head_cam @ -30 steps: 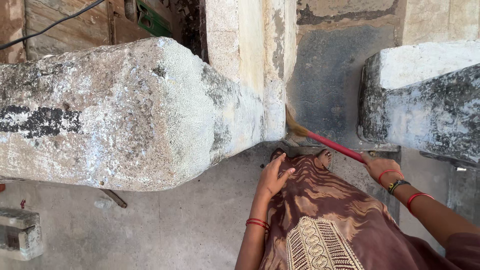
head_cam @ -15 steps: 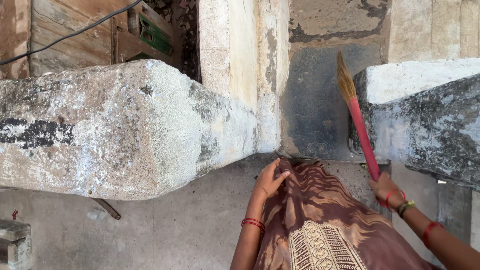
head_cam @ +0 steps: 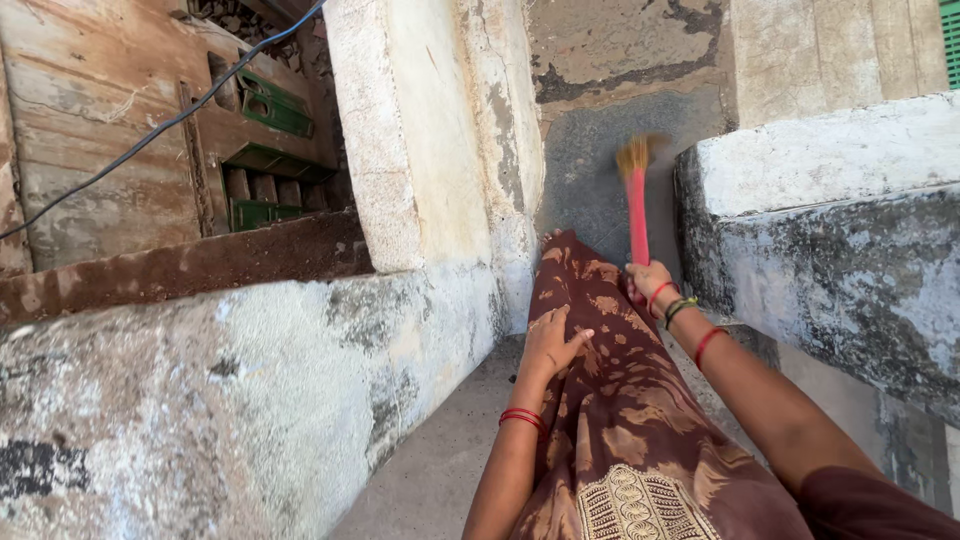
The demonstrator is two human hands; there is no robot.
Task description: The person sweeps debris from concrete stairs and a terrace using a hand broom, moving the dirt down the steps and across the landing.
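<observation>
Weathered stone and plaster fill the place: a narrow passage runs between two low whitewashed walls, with a grey concrete floor (head_cam: pixel 420 480) at the bottom. At the far left stands an old wooden door (head_cam: pixel 90 150) with a dark cable (head_cam: pixel 150 130) crossing it, and beside it some green metal fittings (head_cam: pixel 265 110) sit in a dark recess. Below the door the left low wall (head_cam: pixel 230 400) is broad, rough and stained with grey and black patches. Next to the recess rises a pale plaster pillar (head_cam: pixel 430 130), its paint peeling.

In the middle of the passage hangs the brown patterned cloth (head_cam: pixel 620 400) of the person's garment, with a gold embroidered panel at the lower edge. The left hand (head_cam: pixel 552 345) lies on this cloth at its left edge, fingers half bent and pinching the fabric, and red bangles (head_cam: pixel 520 418) sit on the wrist.

Further right, the right hand (head_cam: pixel 648 280) is closed around the red handle of a small broom (head_cam: pixel 636 195). The broom points up and away from the person, and its straw-coloured bristles are blurred against the dark grey stone slab (head_cam: pixel 590 170) at the end of the passage. I cannot tell if the bristles touch the slab. Red and dark bracelets (head_cam: pixel 680 308) circle the right wrist.

At the far right stands the right low wall (head_cam: pixel 840 240), white on top and mottled grey on its side.
</observation>
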